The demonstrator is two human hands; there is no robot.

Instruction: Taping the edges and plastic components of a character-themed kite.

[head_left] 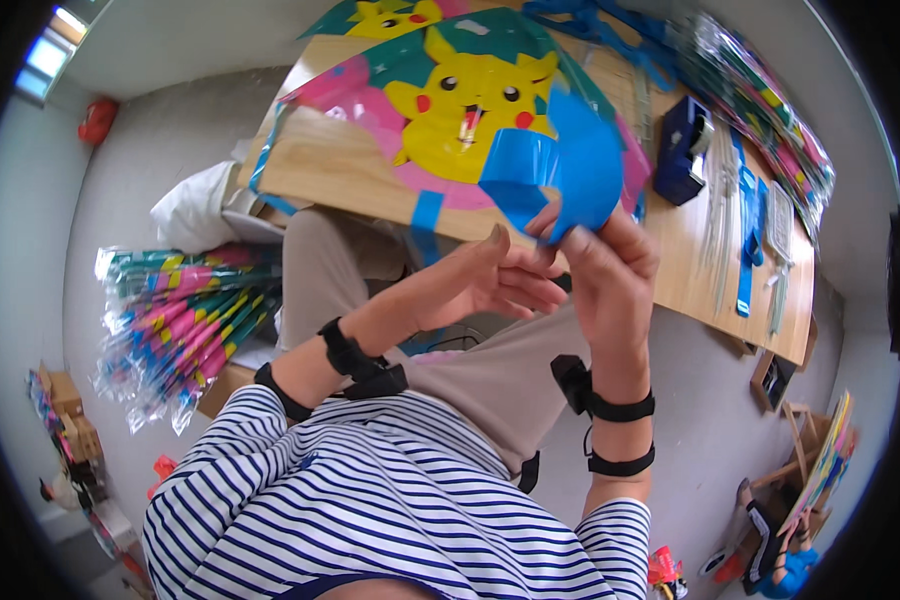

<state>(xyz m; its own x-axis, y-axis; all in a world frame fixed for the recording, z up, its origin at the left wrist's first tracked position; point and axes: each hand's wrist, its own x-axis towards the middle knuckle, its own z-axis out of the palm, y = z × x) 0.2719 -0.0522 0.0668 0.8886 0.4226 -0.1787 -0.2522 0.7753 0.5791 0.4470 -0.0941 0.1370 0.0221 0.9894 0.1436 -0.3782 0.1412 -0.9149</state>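
My right hand [612, 275] pinches a wide, glossy blue plastic strip [585, 160] between thumb and fingers. The strip curls up in a loop above the hand, slightly blurred. My left hand [495, 282] is beside it, fingers apart and holding nothing that I can see. Beyond both hands a printed plastic kite sheet [460, 130] lies on the wooden table [330, 165], showing a yellow cartoon figure on green and pink. The blue strip covers part of the sheet's right side. Another blue strip [426, 215] hangs over the table's near edge.
On the table's right stand a dark blue tape dispenser [682, 150], thin rods [718, 210] and blue strips [747, 240]. Packaged kites [760, 110] are piled at the far right. More packaged kites [185, 320] lie at my left, near a white cloth bag [195, 208].
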